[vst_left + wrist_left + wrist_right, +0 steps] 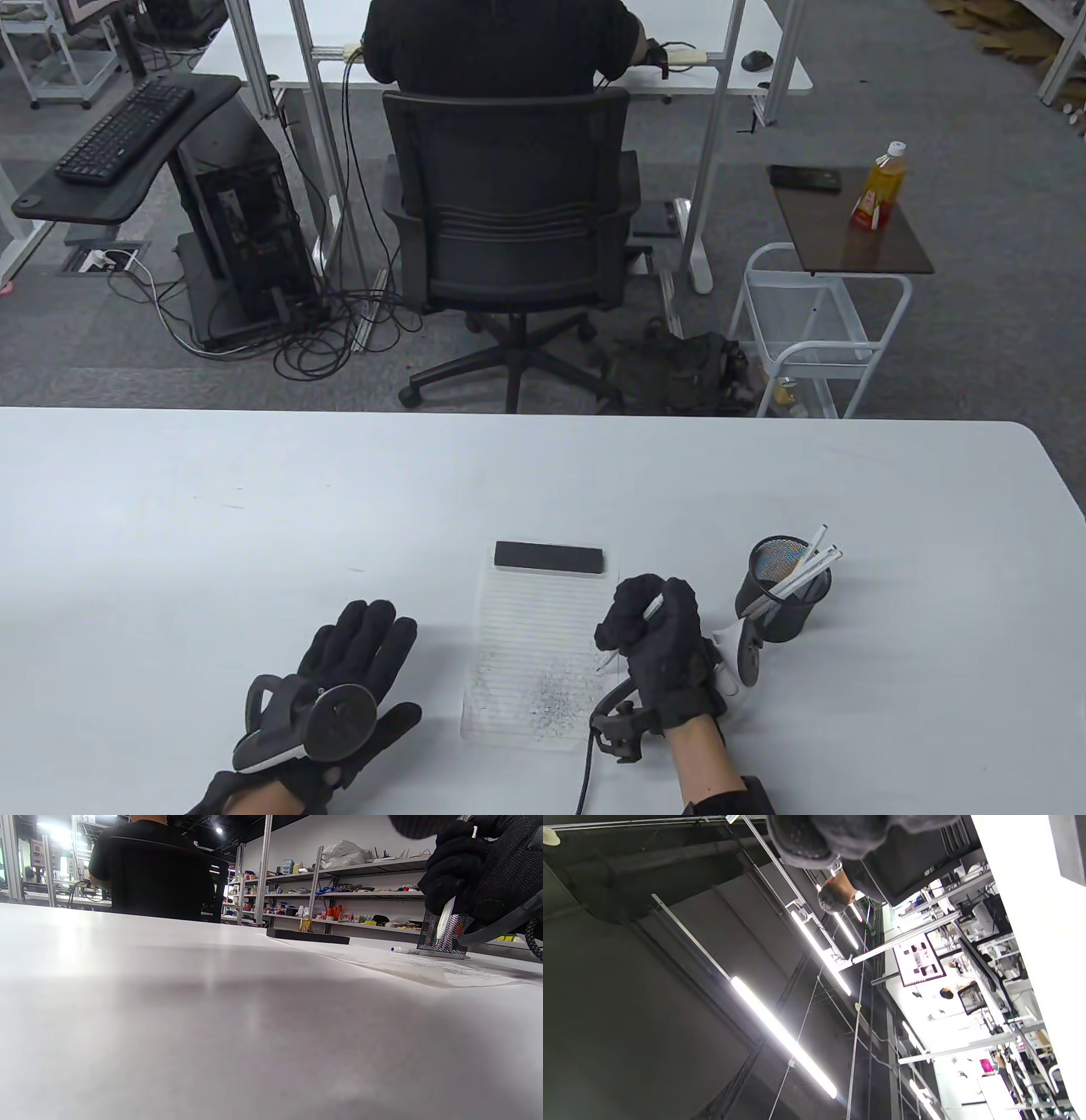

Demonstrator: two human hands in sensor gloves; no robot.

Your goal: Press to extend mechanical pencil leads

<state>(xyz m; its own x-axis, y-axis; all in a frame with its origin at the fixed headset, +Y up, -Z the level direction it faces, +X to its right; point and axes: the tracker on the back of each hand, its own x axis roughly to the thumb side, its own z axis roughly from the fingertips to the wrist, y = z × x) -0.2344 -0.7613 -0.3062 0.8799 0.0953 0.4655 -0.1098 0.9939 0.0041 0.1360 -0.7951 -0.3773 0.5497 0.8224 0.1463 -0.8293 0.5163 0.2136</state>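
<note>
My right hand (653, 632) grips a white mechanical pencil (632, 632) in a closed fist, tip down over the lined paper pad (530, 628); the thumb sits at the pencil's top end. The same pencil (445, 914) shows in the left wrist view, sticking down out of the right hand (471, 866) just above the paper. My left hand (348, 679) rests flat and empty on the table, fingers spread, left of the pad. A black mesh cup (785, 590) with several white pencils (810, 564) stands right of my right hand.
A black eraser block (549, 558) lies on the pad's far edge. Grey lead marks cover the pad's lower part (551, 700). The white table (254, 526) extends far left and back. A seated person on an office chair (509, 221) is beyond the table.
</note>
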